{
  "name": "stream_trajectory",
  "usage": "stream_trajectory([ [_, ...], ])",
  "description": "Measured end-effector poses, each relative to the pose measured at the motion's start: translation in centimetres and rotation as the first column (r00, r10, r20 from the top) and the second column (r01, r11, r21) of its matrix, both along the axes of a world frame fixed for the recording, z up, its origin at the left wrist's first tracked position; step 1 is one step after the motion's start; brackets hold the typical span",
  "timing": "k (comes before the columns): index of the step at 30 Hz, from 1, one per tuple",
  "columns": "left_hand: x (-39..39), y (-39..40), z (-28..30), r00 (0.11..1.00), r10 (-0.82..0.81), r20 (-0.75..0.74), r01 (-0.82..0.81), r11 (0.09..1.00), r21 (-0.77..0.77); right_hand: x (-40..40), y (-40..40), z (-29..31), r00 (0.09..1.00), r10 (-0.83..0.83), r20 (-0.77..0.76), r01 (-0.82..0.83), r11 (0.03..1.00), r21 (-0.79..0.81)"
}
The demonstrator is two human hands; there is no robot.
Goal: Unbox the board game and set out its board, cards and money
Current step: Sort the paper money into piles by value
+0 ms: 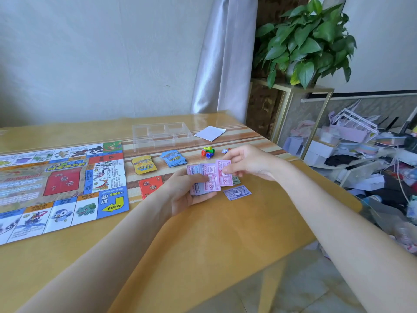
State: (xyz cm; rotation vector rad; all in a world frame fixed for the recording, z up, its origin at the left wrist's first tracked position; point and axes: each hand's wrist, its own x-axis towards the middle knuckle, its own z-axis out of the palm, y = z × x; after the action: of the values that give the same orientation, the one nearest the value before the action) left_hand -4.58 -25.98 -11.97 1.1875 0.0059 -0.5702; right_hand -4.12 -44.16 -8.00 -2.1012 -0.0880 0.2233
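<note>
You have one game board [61,188] lying flat on the left of the tabletop [203,233], and three card stacks beside it: a yellow stack [144,164], a blue stack [173,158] and a red stack [149,187] partly hidden behind your left wrist. Your left hand [185,195] is palm up with fingers curled under a fanned wad of pink and purple notes [204,182], thumb pressed on top. Your right hand [250,162] reaches in from the right and pinches one pink 1000 note [223,172] between thumb and fingertips, touching the wad's right edge. One purple 200 note [237,192] lies flat just below, a greenish note [236,180] peeks out beside it. A cluster of coloured pawns [207,152], one clear tray [161,136] and one white sheet [210,133] sit farther back.
</note>
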Motion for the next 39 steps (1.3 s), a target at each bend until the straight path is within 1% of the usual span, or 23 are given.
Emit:
stream_trajectory([
  [3, -0.2, -0.2, 0.2, 0.999, 0.039, 0.019, -0.04, 0.999, 0.014, -0.6, -0.2, 0.3, 0.999, 0.002, -0.044, 0.0, 0.999, 0.042],
  [8, -0.8, -1.0, 0.3, 0.996, 0.068, 0.063, -0.07, 0.997, 0.019, -1.0, 0.3, 0.2, 1.0, -0.001, -0.03, 0.004, 0.995, 0.095],
  [14, -0.9, -1.2, 0.3, 0.995, 0.093, 0.042, -0.092, 0.995, -0.031, -1.1, 0.2, 0.2, 0.995, -0.094, -0.034, 0.096, 0.994, 0.059],
  [19, -0.6, -0.6, 0.1, 0.991, 0.135, 0.007, -0.135, 0.991, -0.01, -1.3, -0.5, 0.9, 0.988, -0.127, -0.087, 0.14, 0.975, 0.174],
  [20, -0.5, -0.5, 0.1, 0.99, 0.141, -0.005, -0.142, 0.99, -0.008, -1.3, -0.9, 1.2, 0.989, -0.116, -0.093, 0.129, 0.98, 0.149],
  [21, -0.5, -0.4, 0.0, 0.99, 0.143, -0.017, -0.143, 0.99, -0.008, -1.4, -1.1, 1.6, 0.992, -0.082, -0.1, 0.089, 0.993, 0.076],
  [22, -0.5, -0.3, 0.0, 0.99, 0.139, -0.025, -0.14, 0.99, -0.009, -1.6, -1.4, 2.0, 0.993, -0.027, -0.112, 0.021, 0.999, -0.05],
  [23, -0.5, -0.3, 0.0, 0.991, 0.134, -0.031, -0.134, 0.991, -0.01, -1.8, -1.5, 2.3, 0.99, 0.032, -0.139, -0.062, 0.975, -0.213],
  [24, -0.5, -0.4, 0.0, 0.991, 0.128, -0.035, -0.129, 0.992, -0.011, -2.1, -1.4, 2.6, 0.981, 0.077, -0.18, -0.142, 0.914, -0.379],
  [25, -0.6, -0.4, 0.0, 0.991, 0.126, -0.037, -0.126, 0.992, -0.01, -2.3, -1.2, 2.8, 0.97, 0.101, -0.223, -0.205, 0.831, -0.518],
  [26, -0.6, -0.5, 0.0, 0.992, 0.124, -0.038, -0.124, 0.992, -0.007, -2.4, -0.9, 2.9, 0.959, 0.111, -0.261, -0.253, 0.749, -0.612],
  [27, -0.6, -0.6, -0.1, 0.992, 0.119, -0.037, -0.119, 0.993, -0.004, -2.5, -0.7, 2.9, 0.95, 0.114, -0.29, -0.285, 0.693, -0.662],
  [28, -0.7, -0.7, -0.1, 0.993, 0.113, -0.036, -0.113, 0.994, -0.002, -2.5, -0.4, 2.8, 0.944, 0.112, -0.31, -0.303, 0.662, -0.686],
  [32, -0.9, -0.7, -0.5, 0.995, 0.096, -0.037, -0.097, 0.995, -0.003, -2.6, 0.3, 1.6, 0.939, 0.105, -0.327, -0.323, 0.596, -0.735],
  [35, -1.1, -0.7, -0.5, 0.994, 0.104, -0.04, -0.104, 0.994, -0.01, -2.7, 0.6, 0.5, 0.95, 0.106, -0.293, -0.3, 0.569, -0.766],
  [39, -1.2, -0.6, -0.5, 0.993, 0.111, -0.039, -0.111, 0.994, -0.01, -2.9, 0.6, 0.0, 0.965, 0.085, -0.248, -0.248, 0.609, -0.754],
])
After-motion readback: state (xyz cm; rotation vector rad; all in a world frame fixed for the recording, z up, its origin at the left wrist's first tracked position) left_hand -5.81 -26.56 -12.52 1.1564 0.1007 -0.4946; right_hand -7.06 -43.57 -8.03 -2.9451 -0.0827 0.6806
